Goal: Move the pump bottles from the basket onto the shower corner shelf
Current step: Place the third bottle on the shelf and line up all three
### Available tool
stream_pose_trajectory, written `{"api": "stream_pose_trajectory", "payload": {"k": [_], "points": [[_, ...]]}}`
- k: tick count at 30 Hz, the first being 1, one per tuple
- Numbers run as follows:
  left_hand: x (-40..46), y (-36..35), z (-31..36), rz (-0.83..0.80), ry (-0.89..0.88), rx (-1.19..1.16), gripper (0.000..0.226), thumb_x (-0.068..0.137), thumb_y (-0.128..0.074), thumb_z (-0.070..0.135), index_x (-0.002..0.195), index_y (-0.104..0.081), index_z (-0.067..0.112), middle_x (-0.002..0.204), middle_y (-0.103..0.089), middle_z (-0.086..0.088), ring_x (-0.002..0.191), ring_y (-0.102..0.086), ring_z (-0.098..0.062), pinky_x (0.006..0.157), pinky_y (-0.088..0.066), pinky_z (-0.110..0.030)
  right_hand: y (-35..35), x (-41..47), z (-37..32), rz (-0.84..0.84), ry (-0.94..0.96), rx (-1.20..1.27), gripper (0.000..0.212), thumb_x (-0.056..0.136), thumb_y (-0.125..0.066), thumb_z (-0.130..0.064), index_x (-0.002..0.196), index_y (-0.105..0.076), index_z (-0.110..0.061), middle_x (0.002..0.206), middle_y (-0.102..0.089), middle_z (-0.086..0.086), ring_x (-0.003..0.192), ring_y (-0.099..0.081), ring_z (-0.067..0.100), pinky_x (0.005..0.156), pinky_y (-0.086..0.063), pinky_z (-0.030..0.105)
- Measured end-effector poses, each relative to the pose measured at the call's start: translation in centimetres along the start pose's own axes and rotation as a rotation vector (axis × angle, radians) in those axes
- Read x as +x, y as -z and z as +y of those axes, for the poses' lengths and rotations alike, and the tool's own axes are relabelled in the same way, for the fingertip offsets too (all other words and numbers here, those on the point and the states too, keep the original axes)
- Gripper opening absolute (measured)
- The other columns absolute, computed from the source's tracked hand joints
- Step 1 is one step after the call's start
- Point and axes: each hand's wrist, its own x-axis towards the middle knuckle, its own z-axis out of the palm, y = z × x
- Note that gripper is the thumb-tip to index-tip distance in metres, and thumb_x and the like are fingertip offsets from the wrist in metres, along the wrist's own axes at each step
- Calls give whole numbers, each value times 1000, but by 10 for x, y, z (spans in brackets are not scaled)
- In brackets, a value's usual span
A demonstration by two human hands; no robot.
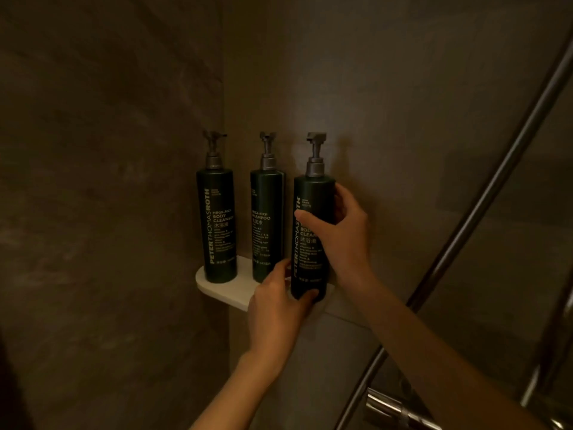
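Observation:
Three dark green pump bottles with grey pumps stand upright on a white corner shelf [221, 288] in a dim shower corner. The left bottle [218, 221] and the middle bottle [266, 225] stand free. Both hands hold the right bottle [310, 243], which stands at the shelf's right end. My left hand [279, 302] grips its base, thumb across the front. My right hand [344, 237] wraps its middle from the right side. The basket is out of view.
Brown tiled walls meet behind the shelf. A metal shower rail [483, 206] slants up on the right, with a chrome mixer fitting [390, 405] at the bottom right.

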Motion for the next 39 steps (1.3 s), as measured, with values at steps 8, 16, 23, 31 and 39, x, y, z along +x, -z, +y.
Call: {"api": "stream_pose_trajectory", "payload": {"k": [8,16,23,31,39], "points": [[3,-2,8,19,11,151,58,78,-68,41,130,-46,27,121,-64,2,106,-61,-14,81,-54,-33,3,1,5,3,37,-144,65,72,-78,-31,129,-47,-29,123,-59,-9,111,-56,8,95,-51,38],[-21,25,8,162,-53,245,43,92,-50,30,133,-46,19,128,-57,-1,117,-53,-14,90,-47,-31,15,-50,-11,42,491,-487,46,90,-56,-25,134,-49,-12,134,-52,9,121,-51,20,92,-49,29],[-9,58,-10,238,-46,384,55,92,-51,27,142,-34,13,148,-36,-6,134,-34,-20,105,-29,-27,-16,-79,-9,-228,456,-579,55,92,-55,-28,142,-39,-12,148,-40,8,139,-32,20,111,-31,30],[46,85,-45,227,-78,219,66,89,-56,20,146,-24,13,151,-31,-6,135,-35,-20,110,-35,-37,-73,-66,4,-259,338,-733,68,95,-44,-39,150,-7,-24,160,-2,1,146,3,15,118,-19,38],[87,82,-68,178,-147,-22,87,82,-65,33,149,-11,24,151,-28,0,131,-37,-14,101,-42,-35,-124,-48,3,16,254,-819,77,93,-49,-25,151,1,-20,160,8,6,146,11,18,116,-4,36]]}}
